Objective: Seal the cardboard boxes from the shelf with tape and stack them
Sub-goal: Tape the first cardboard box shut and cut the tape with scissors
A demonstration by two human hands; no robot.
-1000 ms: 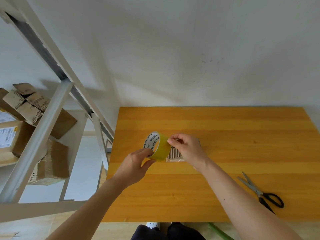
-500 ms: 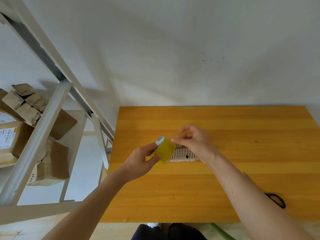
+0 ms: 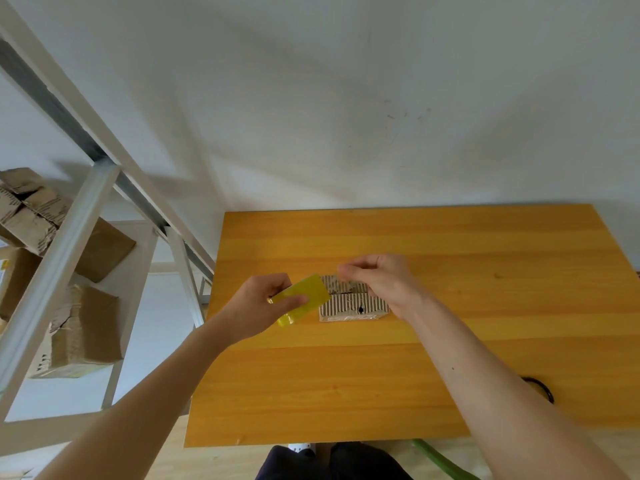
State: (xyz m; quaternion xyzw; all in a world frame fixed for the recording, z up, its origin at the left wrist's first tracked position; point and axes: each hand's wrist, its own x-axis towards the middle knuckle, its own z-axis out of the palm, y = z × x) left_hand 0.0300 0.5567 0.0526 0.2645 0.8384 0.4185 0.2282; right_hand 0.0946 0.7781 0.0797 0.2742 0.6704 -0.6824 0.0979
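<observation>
Both hands were over the desk [image 3: 450, 375]. The left hand [image 3: 254, 311] gripped a yellow tape roll [image 3: 306, 296] just left of the small cardboard box [image 3: 349, 304]. The right hand [image 3: 386, 282] was pinched together above it, possibly on tape; I could not tell.

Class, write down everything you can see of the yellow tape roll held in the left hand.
The tape roll is glossy, translucent yellow, seen from its outer band, so the core is hidden. The left hand grips it, thumb across the near side, holding it tilted above the wooden table, just left of the small cardboard box. The right hand pinches its fingertips close by; no pulled strip can be made out.
</observation>
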